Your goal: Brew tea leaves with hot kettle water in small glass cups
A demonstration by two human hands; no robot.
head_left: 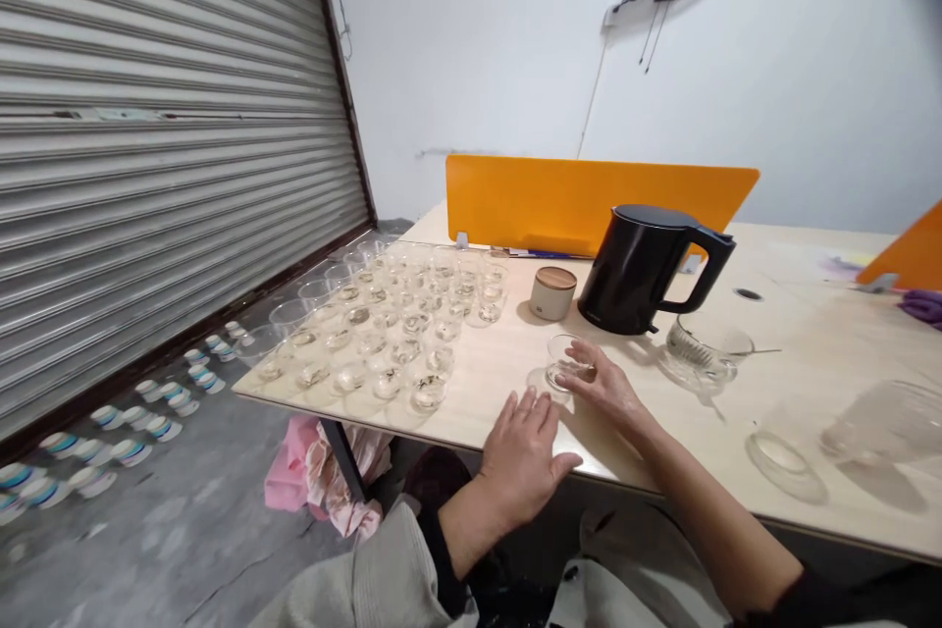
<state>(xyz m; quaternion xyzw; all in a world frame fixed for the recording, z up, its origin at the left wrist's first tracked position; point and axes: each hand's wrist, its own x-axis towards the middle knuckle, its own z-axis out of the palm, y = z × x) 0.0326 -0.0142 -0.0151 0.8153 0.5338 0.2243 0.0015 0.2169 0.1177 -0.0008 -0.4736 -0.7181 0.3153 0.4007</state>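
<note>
My right hand [609, 391] has its thumb and fingers around a small clear cup [557, 375] standing on the table near the front edge. My left hand [521, 461] is just left of it at the table edge, palm down, fingers stretched and thumb apart, with nothing held. Several rows of similar clear cups [388, 383] fill the table's left end, many with small dark bits at the bottom. Behind the cup in my right hand is a small pale canister [551, 299] with a wooden lid.
A black electric kettle [639, 275] stands right of the canister. Beyond my right hand are a clear glass bowl [706, 353] and a large transparent vessel [890, 427]. An orange divider [530, 201] crosses the table's back. Small tubs [132, 451] line the floor at left.
</note>
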